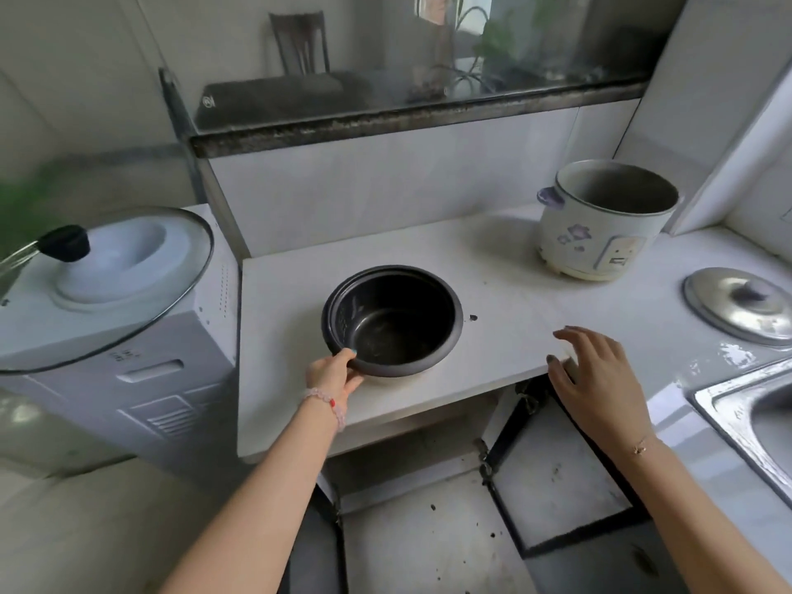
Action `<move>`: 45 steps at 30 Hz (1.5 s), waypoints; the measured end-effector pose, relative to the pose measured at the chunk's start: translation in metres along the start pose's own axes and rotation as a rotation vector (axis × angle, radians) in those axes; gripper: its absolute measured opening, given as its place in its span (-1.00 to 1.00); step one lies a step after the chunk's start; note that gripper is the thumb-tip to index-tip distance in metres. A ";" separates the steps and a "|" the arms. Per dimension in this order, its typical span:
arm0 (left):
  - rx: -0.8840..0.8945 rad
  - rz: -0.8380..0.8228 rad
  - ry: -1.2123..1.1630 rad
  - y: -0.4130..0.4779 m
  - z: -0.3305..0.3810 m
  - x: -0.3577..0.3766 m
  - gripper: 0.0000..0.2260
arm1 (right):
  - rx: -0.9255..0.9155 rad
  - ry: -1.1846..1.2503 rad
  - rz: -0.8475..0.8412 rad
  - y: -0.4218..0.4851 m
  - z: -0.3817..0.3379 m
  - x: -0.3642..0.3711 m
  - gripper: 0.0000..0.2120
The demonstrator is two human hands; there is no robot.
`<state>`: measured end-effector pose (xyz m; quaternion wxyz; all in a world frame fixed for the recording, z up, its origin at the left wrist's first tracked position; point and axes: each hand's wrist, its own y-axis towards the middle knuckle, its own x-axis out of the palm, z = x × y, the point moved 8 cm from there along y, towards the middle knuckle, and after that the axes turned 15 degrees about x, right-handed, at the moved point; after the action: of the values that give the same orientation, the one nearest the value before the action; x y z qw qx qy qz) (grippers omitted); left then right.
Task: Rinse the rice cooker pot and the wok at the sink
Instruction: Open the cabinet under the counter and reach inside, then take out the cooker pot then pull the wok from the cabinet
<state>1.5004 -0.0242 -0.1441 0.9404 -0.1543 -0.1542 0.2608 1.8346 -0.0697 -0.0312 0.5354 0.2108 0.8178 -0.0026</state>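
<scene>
Dark pot [392, 321] sits on the counter [493, 267]; left hand [334, 375] pinches its near rim, thumb inside. Right hand [600, 379] spread loose at the counter edge, holding nothing. Marks inside pot too blurred to read. Flower-print cooker [600, 225] behind right; steel lid [741, 306] near sink [720, 405]; glass lid [107, 285] far left.

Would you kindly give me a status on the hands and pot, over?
Left hand grips inner pot rim. Right hand open at counter edge. Pot upright on counter; sink to the right, nothing between.
</scene>
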 end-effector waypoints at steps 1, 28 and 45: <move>0.000 -0.002 -0.011 0.001 -0.001 0.003 -0.93 | -0.026 -0.020 0.019 0.001 0.000 0.002 -0.71; 0.053 -0.093 0.864 -0.130 -0.102 -0.195 -0.47 | -0.255 -0.057 -0.085 -0.067 -0.045 0.045 -0.43; -0.060 -0.008 0.629 -0.138 -0.103 -0.197 -0.75 | -0.274 -0.027 -0.112 -0.097 -0.058 0.052 -0.46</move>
<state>1.4390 -0.2652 -0.2277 0.9381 -0.2544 0.1359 0.1920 1.7324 -0.1273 -0.0733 0.5692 0.0898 0.8136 0.0766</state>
